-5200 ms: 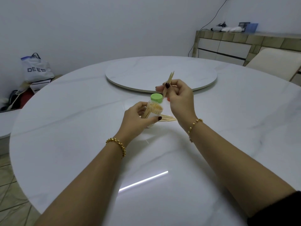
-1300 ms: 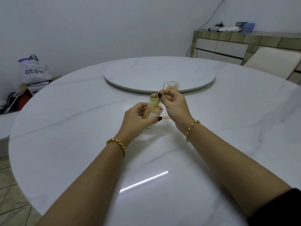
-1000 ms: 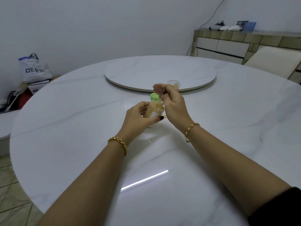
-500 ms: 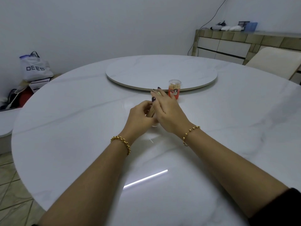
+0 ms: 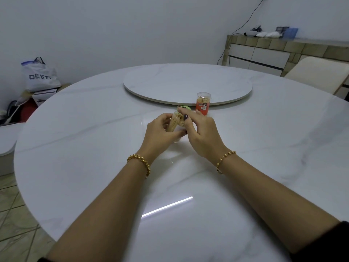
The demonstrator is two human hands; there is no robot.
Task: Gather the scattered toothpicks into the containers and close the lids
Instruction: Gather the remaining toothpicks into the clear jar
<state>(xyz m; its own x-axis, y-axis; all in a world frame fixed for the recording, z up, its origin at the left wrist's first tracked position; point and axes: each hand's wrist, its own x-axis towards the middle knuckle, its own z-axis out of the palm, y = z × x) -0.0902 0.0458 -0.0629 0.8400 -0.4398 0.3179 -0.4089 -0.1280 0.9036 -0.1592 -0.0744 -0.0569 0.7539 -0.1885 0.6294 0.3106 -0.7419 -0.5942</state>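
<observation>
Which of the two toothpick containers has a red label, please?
The far container, upright beside the turntable; the near container, in the left hand, is clear.

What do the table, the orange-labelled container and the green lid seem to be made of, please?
Table: polished marble or a marble-look slab; grey veins, a sharp light reflection.
Orange-labelled container: clear plastic, probably; toothpicks show through its wall.
Green lid: likely opaque plastic, smooth and evenly coloured, though fingers partly cover it.

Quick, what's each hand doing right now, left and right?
Left hand: holding the jar.
Right hand: open, fingers straight over the jar's mouth.
</observation>
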